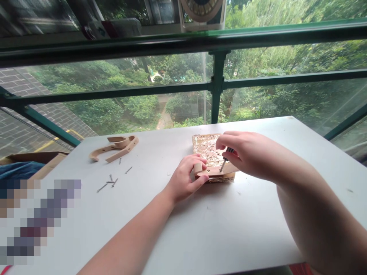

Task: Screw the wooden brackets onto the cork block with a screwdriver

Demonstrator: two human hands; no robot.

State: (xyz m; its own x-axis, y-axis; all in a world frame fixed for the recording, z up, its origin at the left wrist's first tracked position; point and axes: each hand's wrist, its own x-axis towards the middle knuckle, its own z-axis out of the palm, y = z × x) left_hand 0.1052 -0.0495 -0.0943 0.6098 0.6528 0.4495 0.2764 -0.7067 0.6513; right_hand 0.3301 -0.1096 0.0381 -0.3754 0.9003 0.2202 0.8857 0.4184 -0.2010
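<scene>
My left hand [187,175] is closed around the curved end of a tan wooden hook [213,172], pressing it against a block wrapped in clear film [208,147]. The block's top is pitted with small holes. Between the fingers of my right hand [243,151] is a screwdriver [225,160] with a dark handle. Its metal shaft slants down, and the tip meets a screw [220,170] in the hook. Another screw head or hole [208,171] shows in the wood nearer my left hand. My right hand covers the hook's far end.
Several loose screws [110,181] lie on the white table [172,240], left of my hands. Behind them are more tan wooden hooks [120,147]. A green railing [218,88] runs past the table's far edge, and a cardboard box [48,164] with blue cloth stands at left.
</scene>
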